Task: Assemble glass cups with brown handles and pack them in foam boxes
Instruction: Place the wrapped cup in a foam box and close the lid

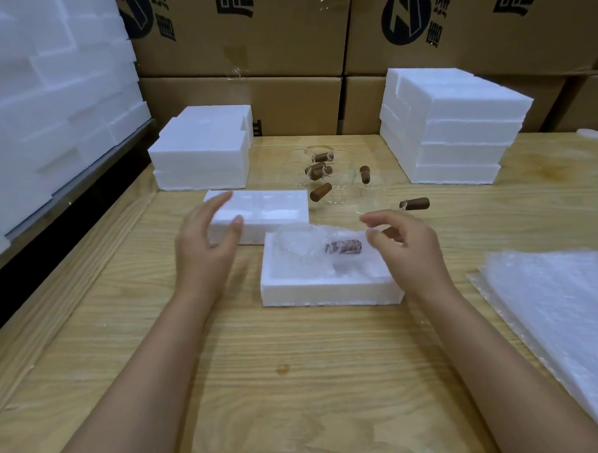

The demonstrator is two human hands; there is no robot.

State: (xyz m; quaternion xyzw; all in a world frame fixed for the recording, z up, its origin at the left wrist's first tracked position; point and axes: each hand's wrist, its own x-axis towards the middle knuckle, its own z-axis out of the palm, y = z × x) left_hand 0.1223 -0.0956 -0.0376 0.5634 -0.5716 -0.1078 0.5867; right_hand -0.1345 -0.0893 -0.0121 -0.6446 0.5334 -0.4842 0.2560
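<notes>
The wooden desk (pixel 297 380) fills the foreground, with both forearms reaching forward across it. At the right edge lies a stack of bubble-wrap sheets (pixel 561 304).

In the middle sits an open foam box (pixel 327 290). A glass cup wrapped in bubble wrap (pixel 312 248) lies in its recess on its side, with its brown handle showing through the wrap and pointing right.

The right hand (pixel 408 252) hovers over the right end of this box. Its fingers are loosely curled and hold nothing.

The left hand (pixel 206 244) is spread at the left end of a second foam piece (pixel 269 210), which lies just behind the box. The fingers are relaxed and not closed. The thumb is at the near edge of the piece, but motion blur hides whether it touches.

Further back, a cluster of bare glass cups with brown handles (pixel 323 177) stands and lies on the desk. It sits between a low foam stack (pixel 202 151) on the left and a taller foam stack (pixel 458 130) on the right.

Printed cardboard cartons (pixel 248 40) line the back. More foam blocks (pixel 44 83) are piled along the left side.
</notes>
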